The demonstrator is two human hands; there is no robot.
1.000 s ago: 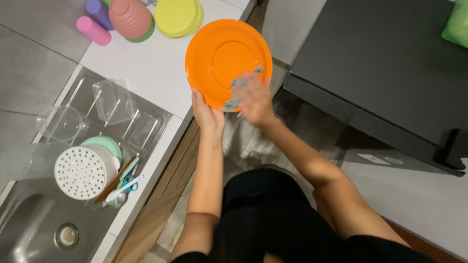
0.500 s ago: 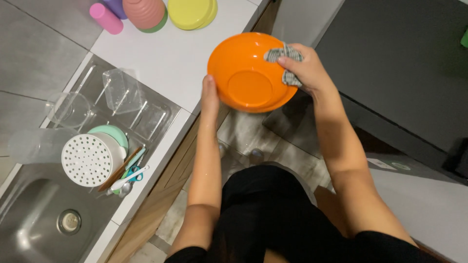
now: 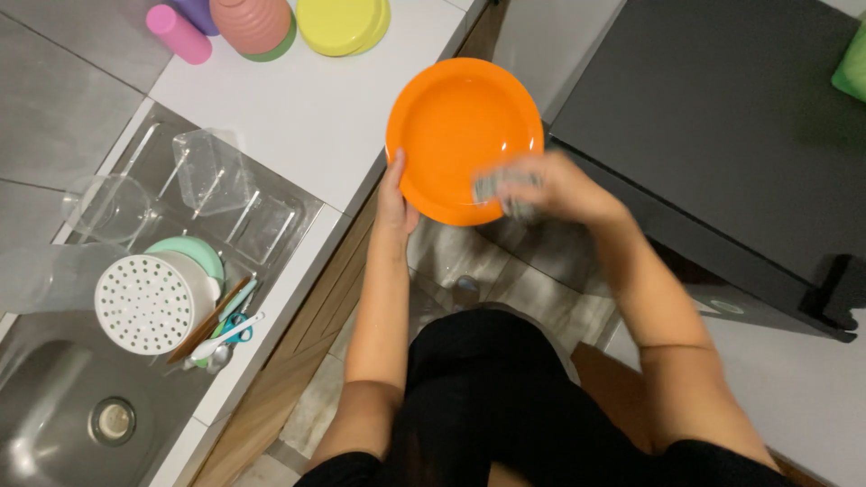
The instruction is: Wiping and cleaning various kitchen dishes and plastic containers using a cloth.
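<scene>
Now | two hands: left grips one orange plate | right clutches one grey cloth

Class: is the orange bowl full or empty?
Empty: the orange bowl shows a bare inside, with only the grey cloth at its rim.

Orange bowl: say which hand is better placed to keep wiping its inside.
Right. The right hand already presses a grey cloth against the orange bowl; the left hand grips its rim, steadying it.
</scene>
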